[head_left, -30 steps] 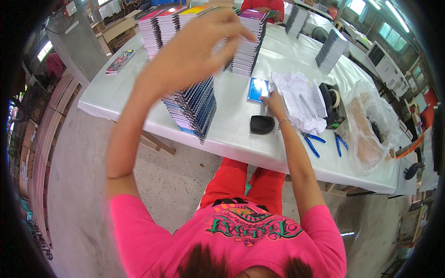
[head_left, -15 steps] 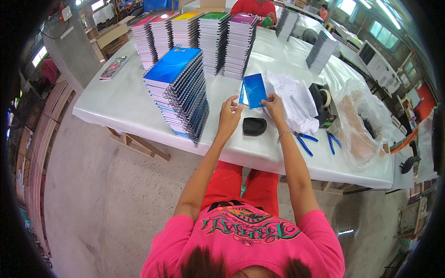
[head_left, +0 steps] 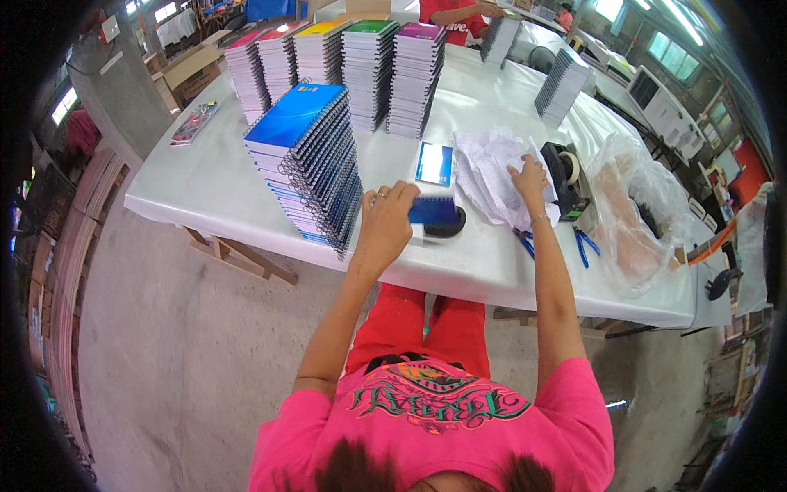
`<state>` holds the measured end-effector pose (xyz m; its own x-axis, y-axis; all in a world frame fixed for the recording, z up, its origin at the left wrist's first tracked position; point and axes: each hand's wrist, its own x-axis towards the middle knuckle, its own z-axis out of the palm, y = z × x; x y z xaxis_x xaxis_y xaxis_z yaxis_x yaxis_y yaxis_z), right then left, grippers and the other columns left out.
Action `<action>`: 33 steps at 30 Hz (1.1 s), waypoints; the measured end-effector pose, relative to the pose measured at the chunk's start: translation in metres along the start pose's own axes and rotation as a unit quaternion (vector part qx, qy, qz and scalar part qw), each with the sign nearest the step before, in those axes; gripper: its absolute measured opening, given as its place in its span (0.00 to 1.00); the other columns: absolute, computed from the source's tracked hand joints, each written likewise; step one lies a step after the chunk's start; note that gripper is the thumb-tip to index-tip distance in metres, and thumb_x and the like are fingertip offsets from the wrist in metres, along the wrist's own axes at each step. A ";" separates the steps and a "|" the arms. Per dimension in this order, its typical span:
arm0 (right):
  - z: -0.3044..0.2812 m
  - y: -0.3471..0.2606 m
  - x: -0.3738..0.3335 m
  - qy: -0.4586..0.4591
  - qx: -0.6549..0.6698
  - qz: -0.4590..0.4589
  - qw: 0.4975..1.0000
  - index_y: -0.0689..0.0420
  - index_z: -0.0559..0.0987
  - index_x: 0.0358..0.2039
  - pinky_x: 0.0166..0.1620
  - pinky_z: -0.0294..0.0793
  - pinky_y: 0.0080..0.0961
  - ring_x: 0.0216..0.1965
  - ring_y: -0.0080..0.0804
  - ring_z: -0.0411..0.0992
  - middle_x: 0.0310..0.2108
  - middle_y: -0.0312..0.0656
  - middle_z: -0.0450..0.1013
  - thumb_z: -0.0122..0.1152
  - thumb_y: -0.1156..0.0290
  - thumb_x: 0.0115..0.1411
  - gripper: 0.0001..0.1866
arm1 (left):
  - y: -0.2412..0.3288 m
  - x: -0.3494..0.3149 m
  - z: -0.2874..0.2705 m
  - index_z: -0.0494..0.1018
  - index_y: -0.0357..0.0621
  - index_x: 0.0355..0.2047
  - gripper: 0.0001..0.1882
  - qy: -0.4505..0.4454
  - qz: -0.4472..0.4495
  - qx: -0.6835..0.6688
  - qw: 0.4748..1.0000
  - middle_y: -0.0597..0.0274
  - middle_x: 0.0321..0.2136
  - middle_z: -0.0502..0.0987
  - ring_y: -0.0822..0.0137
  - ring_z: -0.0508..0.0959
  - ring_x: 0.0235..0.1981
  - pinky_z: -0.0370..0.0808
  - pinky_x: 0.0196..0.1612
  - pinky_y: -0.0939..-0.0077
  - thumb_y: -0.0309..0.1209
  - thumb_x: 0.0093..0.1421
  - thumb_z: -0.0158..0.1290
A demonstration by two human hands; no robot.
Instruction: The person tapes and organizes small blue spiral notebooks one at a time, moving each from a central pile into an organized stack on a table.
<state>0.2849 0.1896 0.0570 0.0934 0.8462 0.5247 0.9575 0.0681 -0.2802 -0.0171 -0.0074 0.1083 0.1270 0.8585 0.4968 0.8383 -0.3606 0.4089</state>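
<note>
My left hand (head_left: 389, 220) is closed on the edge of a small blue notebook (head_left: 433, 211), held low and tilted over a black, rounded object (head_left: 449, 225) that it partly covers. Beyond it, a blue-edged card or cover with a pale middle (head_left: 434, 164) lies flat on the table. My right hand (head_left: 531, 180) rests over crumpled white paper (head_left: 488, 172), its fingers bent; whatever is in them is hidden. To the left of my left hand stands a tall stack of blue spiral notebooks (head_left: 303, 156), loose wire coils jutting from its right side.
Blue-handled pliers (head_left: 585, 246), a black tape dispenser (head_left: 570, 176) and a clear plastic bag (head_left: 631, 213) sit at the right. Several colored notebook stacks (head_left: 367, 74) line the back. Across the table (head_left: 197, 180) a person in red (head_left: 447, 16) reaches toward a grey notebook stack (head_left: 499, 39).
My left hand has brought the blue notebook nearer and lower. My right hand has let go of it and moved right, over where a wire coil lay on the paper.
</note>
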 end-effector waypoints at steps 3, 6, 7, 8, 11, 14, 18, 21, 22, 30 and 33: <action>0.031 0.039 0.009 -0.098 -0.090 0.080 0.988 0.55 0.74 0.50 0.47 0.73 0.37 0.46 0.49 0.73 0.40 0.54 0.75 0.64 0.68 0.54 0.22 | 0.003 -0.026 0.017 0.69 0.45 0.40 0.14 -0.011 0.060 0.130 0.990 0.62 0.35 0.73 0.58 0.74 0.44 0.57 0.56 0.48 0.19 0.52 0.47; 0.031 0.066 0.010 -0.050 0.058 0.017 0.997 0.56 0.74 0.49 0.45 0.72 0.36 0.41 0.47 0.74 0.38 0.58 0.74 0.61 0.68 0.55 0.20 | 0.006 -0.037 0.042 0.71 0.45 0.42 0.12 -0.026 0.044 0.094 0.994 0.61 0.39 0.71 0.55 0.70 0.49 0.53 0.59 0.35 0.24 0.56 0.49; 0.023 0.035 0.002 -0.066 0.136 -0.065 0.986 0.57 0.75 0.49 0.43 0.72 0.36 0.38 0.46 0.74 0.37 0.56 0.75 0.60 0.69 0.57 0.18 | 0.000 -0.045 0.042 0.71 0.45 0.42 0.12 -0.008 0.017 0.088 0.996 0.60 0.41 0.70 0.55 0.68 0.52 0.51 0.60 0.32 0.28 0.57 0.51; 0.005 0.005 -0.009 -0.078 0.209 -0.141 0.964 0.57 0.76 0.48 0.42 0.72 0.36 0.36 0.45 0.74 0.35 0.55 0.75 0.58 0.70 0.58 0.17 | -0.001 -0.051 0.042 0.71 0.45 0.42 0.12 -0.014 0.006 0.094 0.995 0.60 0.41 0.70 0.55 0.68 0.52 0.51 0.60 0.32 0.28 0.57 0.51; -0.055 -0.050 -0.054 -0.089 0.310 -0.179 0.929 0.59 0.79 0.45 0.39 0.70 0.36 0.32 0.41 0.73 0.32 0.50 0.76 0.57 0.71 0.61 0.13 | 0.007 -0.052 0.048 0.71 0.46 0.43 0.21 0.013 -0.030 0.028 0.999 0.57 0.43 0.68 0.51 0.63 0.54 0.48 0.60 0.30 0.44 0.53 0.60; -0.080 -0.057 -0.101 -0.166 0.354 -0.151 0.908 0.58 0.81 0.44 0.36 0.68 0.31 0.30 0.35 0.70 0.32 0.48 0.75 0.57 0.69 0.62 0.12 | 0.016 -0.047 0.065 0.72 0.44 0.39 0.31 0.086 -0.041 0.008 0.995 0.56 0.43 0.66 0.50 0.62 0.53 0.49 0.59 0.29 0.55 0.46 0.64; -0.102 -0.074 -0.138 -0.276 0.360 -0.101 0.886 0.56 0.81 0.46 0.36 0.67 0.25 0.31 0.27 0.68 0.31 0.42 0.76 0.58 0.69 0.63 0.13 | 0.016 -0.046 0.074 0.72 0.44 0.35 0.30 0.136 -0.044 0.024 0.989 0.58 0.42 0.66 0.51 0.62 0.53 0.50 0.57 0.28 0.56 0.44 0.65; -0.105 -0.081 -0.151 -0.281 0.375 -0.102 0.877 0.56 0.79 0.48 0.38 0.67 0.23 0.32 0.23 0.68 0.30 0.38 0.77 0.58 0.72 0.62 0.14 | 0.015 -0.047 0.075 0.72 0.44 0.33 0.28 0.129 -0.049 0.030 0.990 0.59 0.41 0.67 0.52 0.63 0.53 0.52 0.55 0.26 0.55 0.44 0.65; -0.106 -0.084 -0.153 -0.294 0.396 -0.080 0.866 0.57 0.79 0.47 0.38 0.67 0.23 0.32 0.23 0.69 0.29 0.39 0.76 0.59 0.73 0.61 0.13 | 0.015 -0.047 0.075 0.73 0.45 0.32 0.27 0.115 -0.056 0.032 0.991 0.60 0.41 0.68 0.52 0.64 0.52 0.52 0.54 0.25 0.54 0.44 0.65; -0.100 -0.085 -0.159 -0.263 0.375 -0.120 0.881 0.59 0.78 0.40 0.37 0.67 0.23 0.31 0.24 0.71 0.29 0.38 0.76 0.60 0.76 0.59 0.08 | 0.020 -0.048 0.071 0.73 0.48 0.31 0.23 0.137 -0.045 0.025 0.989 0.63 0.35 0.69 0.54 0.66 0.50 0.55 0.52 0.28 0.49 0.43 0.65; -0.101 -0.085 -0.162 -0.235 0.331 -0.173 0.898 0.59 0.78 0.40 0.38 0.67 0.25 0.32 0.26 0.72 0.30 0.37 0.77 0.60 0.74 0.59 0.08 | 0.020 -0.048 0.069 0.73 0.48 0.30 0.22 0.132 -0.044 0.026 0.990 0.64 0.34 0.69 0.55 0.66 0.49 0.56 0.52 0.29 0.49 0.43 0.65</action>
<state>0.2157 -0.0066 0.0766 -0.4518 0.8331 0.3190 0.5214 0.5368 -0.6633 0.0299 -0.0306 0.0397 -0.0852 0.7581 0.6465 0.8669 -0.2634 0.4231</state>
